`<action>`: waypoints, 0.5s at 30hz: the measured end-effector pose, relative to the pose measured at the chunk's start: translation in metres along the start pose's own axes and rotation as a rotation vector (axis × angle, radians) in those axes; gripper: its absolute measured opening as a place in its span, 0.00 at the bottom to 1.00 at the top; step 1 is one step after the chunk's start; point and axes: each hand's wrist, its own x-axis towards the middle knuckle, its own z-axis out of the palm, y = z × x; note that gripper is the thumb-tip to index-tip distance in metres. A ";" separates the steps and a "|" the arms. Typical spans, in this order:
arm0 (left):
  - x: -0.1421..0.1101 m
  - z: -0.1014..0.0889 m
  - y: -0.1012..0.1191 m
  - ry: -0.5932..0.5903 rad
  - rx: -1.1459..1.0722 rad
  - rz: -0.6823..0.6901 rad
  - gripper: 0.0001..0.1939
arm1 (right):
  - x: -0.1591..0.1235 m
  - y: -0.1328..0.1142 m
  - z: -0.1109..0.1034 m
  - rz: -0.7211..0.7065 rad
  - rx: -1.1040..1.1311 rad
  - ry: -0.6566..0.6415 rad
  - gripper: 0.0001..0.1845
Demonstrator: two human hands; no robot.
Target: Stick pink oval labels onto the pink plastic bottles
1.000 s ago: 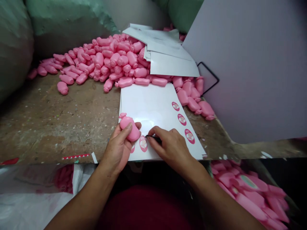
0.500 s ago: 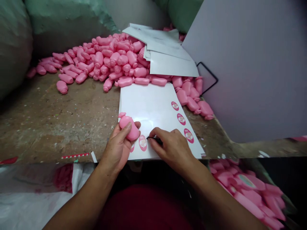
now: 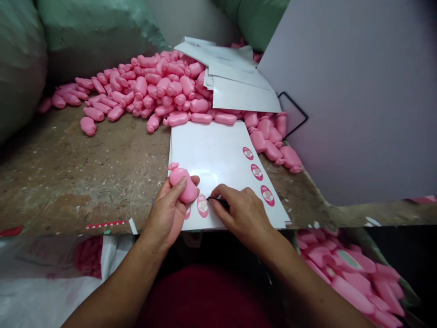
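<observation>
A pink plastic bottle [image 3: 184, 183] rests in my left hand [image 3: 168, 207], thumb on its face and fingers under it, above the sheet's lower left. My right hand [image 3: 241, 207] pinches a slim black pointed tool [image 3: 221, 202]; most of it is hidden by my fingers, so its kind is unclear. The tool's tip meets the right edge of an oval pink sticker [image 3: 202, 206] on the white sticker sheet [image 3: 211, 150]. Another sticker [image 3: 187, 212] is partly covered by my left hand. Several more ovals, one of them a sticker [image 3: 267, 195], run down the sheet's right side.
Behind the sheet lies a heap of pink bottles [image 3: 143, 86], with more white sheets [image 3: 242, 86] on top. A pale panel [image 3: 348, 100] with a black wire handle stands right. Green sacks [image 3: 99, 36] line the back. Below the table edge is a container of pink bottles [image 3: 355, 273].
The view has shifted slightly. The tool's tip stays at the same sticker's right edge, and my left hand keeps hold of the bottle.
</observation>
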 end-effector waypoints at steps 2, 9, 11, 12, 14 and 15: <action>0.000 0.000 0.000 0.003 -0.010 0.001 0.16 | -0.001 0.001 -0.001 0.007 0.019 0.003 0.07; 0.003 -0.002 -0.003 -0.026 -0.005 0.032 0.18 | -0.004 0.003 0.003 -0.015 -0.008 0.054 0.06; 0.003 -0.004 -0.003 -0.050 0.033 0.043 0.17 | -0.006 0.006 0.001 -0.046 0.047 0.084 0.07; 0.001 -0.006 -0.002 -0.072 0.063 0.056 0.17 | -0.007 0.007 -0.001 -0.066 0.083 0.101 0.07; -0.005 -0.012 0.003 -0.139 0.192 0.117 0.18 | -0.012 0.010 -0.005 -0.114 0.140 0.121 0.08; -0.010 -0.017 0.007 -0.180 0.314 0.168 0.18 | -0.016 0.011 -0.007 -0.136 0.151 0.123 0.08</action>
